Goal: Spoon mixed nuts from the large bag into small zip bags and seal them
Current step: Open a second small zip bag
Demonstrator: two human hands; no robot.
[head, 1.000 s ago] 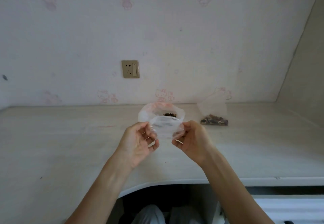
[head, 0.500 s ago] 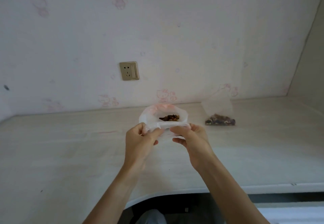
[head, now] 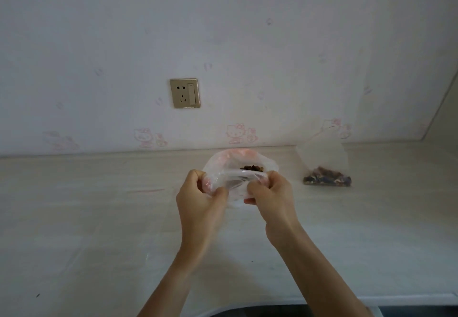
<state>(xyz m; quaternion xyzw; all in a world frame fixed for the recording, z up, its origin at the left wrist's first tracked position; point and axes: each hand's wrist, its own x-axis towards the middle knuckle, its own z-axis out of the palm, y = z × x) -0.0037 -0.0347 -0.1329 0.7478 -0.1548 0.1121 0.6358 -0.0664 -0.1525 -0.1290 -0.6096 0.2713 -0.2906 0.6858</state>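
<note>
Stretching pale beneath everything, the desk [head: 99, 217] carries the large bag [head: 223, 160], its mouth open on dark nuts [head: 250, 168], just behind the hands; a filled zip bag [head: 327, 179] lies well apart to the right; left hand [head: 198, 200] and right hand [head: 272, 196] pinch a small empty zip bag [head: 234, 182], fingers curled at each upper corner; thin, limp and probably slippery, it seems best held by the stiffer zip strip
</note>
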